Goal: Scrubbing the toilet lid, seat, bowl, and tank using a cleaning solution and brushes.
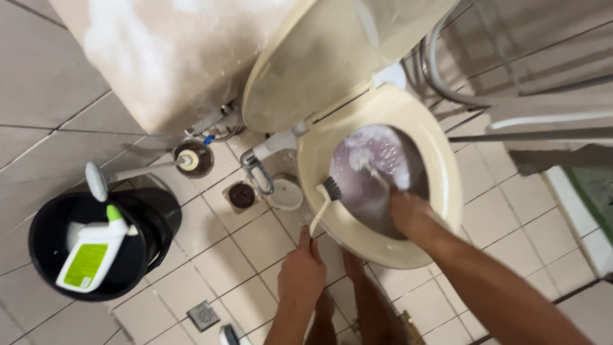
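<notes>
The left hand (301,273) is closed on the pale handle of a brush (324,200), which slants up and right, dark bristles resting on the near-left toilet seat (440,160). The right hand (408,214) reaches into the foamy bowl (373,166), clasping something pale; how tightly I cannot tell.

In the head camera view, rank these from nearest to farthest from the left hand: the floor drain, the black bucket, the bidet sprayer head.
From the left hand:
1. Floor drain, just left of it and lower on the tiles.
2. Black bucket, farther left, holding a spray bottle.
3. Bidet sprayer head, up and left, above the bucket's rim.
</notes>
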